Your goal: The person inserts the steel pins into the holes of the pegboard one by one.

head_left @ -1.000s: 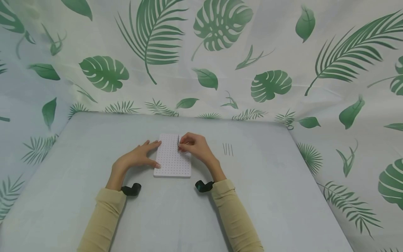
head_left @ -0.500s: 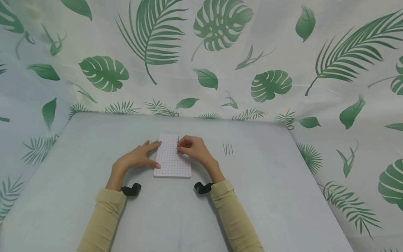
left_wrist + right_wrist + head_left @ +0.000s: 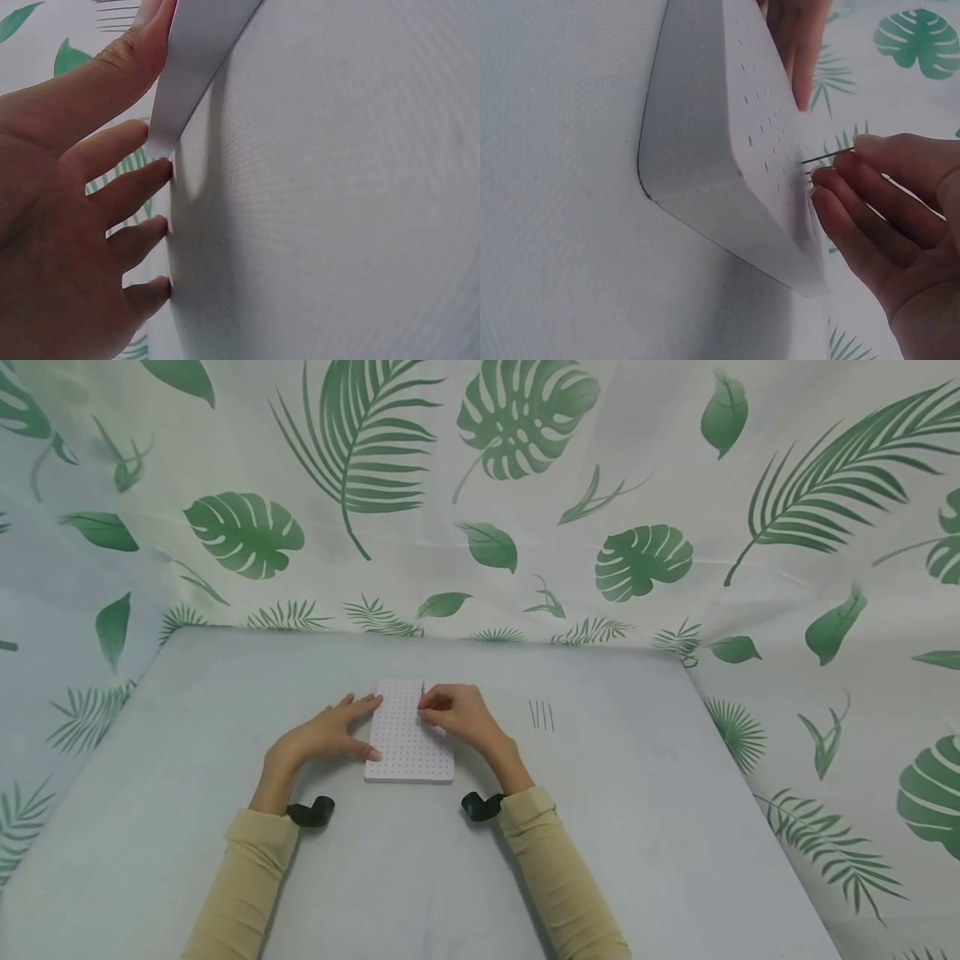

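Observation:
A white board with a grid of small holes (image 3: pixel 401 756) lies on the table in the head view. My left hand (image 3: pixel 330 732) is at its left side, fingers spread, with the thumb and index fingertip touching its edge. Over the board's upper right part, my right hand (image 3: pixel 467 716) pinches a thin dark metal pin (image 3: pixel 831 155) between thumb and fingertips. In the right wrist view the pin's lower end meets the holed face. Other thin pins (image 3: pixel 808 175) stand in the board right behind the fingertips, partly hidden by them.
Several thin dark pins (image 3: pixel 542 716) lie side by side on the pale table (image 3: pixel 622 827), right of the board. A white curtain with green leaves (image 3: pixel 540 560) hangs behind. A black wrist camera (image 3: pixel 311 812) sits at the left wrist, another black camera (image 3: pixel 481 807) at the right.
My right hand has lowered a little toward the board and toward me, still pinching the pin. My left hand keeps its place at the board's edge.

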A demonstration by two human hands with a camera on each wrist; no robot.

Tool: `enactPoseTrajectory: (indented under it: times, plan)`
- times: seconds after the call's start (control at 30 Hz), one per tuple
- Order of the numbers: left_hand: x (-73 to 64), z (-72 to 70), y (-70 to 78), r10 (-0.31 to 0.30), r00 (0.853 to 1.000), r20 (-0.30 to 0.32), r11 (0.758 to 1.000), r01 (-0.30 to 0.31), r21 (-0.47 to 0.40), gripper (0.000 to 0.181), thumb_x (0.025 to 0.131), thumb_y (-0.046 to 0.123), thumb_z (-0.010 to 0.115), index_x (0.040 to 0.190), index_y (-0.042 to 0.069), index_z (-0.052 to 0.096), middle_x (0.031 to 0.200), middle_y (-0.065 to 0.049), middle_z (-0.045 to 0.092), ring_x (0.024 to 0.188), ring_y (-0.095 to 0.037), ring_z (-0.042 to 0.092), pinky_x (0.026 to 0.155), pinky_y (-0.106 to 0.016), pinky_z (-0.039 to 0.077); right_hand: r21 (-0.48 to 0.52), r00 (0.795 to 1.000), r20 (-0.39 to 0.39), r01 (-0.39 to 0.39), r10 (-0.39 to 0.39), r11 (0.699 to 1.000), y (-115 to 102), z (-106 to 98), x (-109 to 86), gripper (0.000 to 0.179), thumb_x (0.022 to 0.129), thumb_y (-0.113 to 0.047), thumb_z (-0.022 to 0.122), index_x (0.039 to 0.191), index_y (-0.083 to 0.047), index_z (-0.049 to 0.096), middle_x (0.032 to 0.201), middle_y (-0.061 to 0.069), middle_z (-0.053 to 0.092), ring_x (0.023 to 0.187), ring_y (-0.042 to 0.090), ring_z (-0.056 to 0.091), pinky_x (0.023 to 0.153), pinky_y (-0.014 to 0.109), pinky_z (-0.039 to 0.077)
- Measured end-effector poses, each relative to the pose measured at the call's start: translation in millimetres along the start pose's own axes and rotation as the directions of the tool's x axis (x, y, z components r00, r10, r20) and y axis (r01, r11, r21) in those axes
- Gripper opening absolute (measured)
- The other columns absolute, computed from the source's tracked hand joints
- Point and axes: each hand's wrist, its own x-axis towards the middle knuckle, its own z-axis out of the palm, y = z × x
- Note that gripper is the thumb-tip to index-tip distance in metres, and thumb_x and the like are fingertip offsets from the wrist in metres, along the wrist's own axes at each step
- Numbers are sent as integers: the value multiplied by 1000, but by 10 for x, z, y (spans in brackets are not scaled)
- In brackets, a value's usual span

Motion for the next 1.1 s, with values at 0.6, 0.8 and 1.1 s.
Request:
enactPoseTrajectory:
  times: [0.6,0.8,1.1]
  plan:
    - [5,9,-4,-11,1000,-1,1000,11,-2,99,84,37,84,162,8,30,170,-20,20,157,-50,4,125,-69,1,-84,999,42,-2,5,996,39,-89,2,5,91,-9,76,95,-10,77,92,3,77,84,12,70,78,25,59]
    - [19,20,-12,-9,1000,-6,1000,9,5,99,84,37,84,162,8,31,170,-20,21,157,-50,4,125,-69,2,-90,999,46,2,2,996,66,-154,-31,5,91,-9,75,96,-11,77,93,2,77,84,12,69,78,26,59]
    - [-3,12,-6,-1,1000,-8,1000,2,6,102,82,41,84,162,9,30,170,-20,20,157,-50,4,125,-69,1,-107,999,44,-1,5,994,94,-252,-82,6,91,-9,75,97,-9,77,94,3,77,87,14,70,81,30,60]
